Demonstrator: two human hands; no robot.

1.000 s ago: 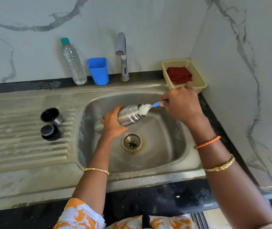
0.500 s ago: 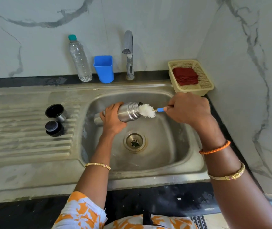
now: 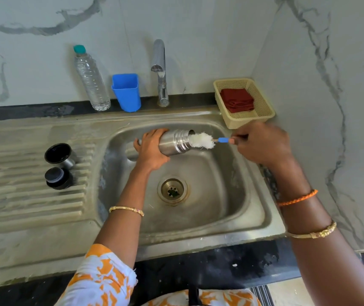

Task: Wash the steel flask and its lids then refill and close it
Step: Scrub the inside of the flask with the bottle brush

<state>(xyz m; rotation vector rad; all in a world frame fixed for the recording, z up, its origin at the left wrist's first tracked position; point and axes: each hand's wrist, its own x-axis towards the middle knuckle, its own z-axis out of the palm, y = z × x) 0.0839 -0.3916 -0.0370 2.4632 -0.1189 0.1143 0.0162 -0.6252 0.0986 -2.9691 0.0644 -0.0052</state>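
Head view: left hand [image 3: 152, 151] grips the flask [image 3: 174, 142] over the sink [image 3: 265, 221], right hand [image 3: 262, 144] pinches the brush [image 3: 201, 141] at its mouth (scrubbing underway), both lids [image 3: 58, 166] unwashed-looking on the drainboard's left side, refilling and closing remain.

Blue cup [image 3: 126, 92] — red cloth [image 3: 236, 100] — orange-white floral sleeve [image 3: 101, 277]

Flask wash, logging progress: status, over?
Left hand grips flask over sink. Right hand holds brush at flask mouth. Lids on drainboard. Nothing obstructing.

Steel flask [image 3: 174, 142] in left hand [image 3: 152, 149], bottle brush [image 3: 201, 141] in right hand [image 3: 262, 143], over sink [image 3: 260, 221].
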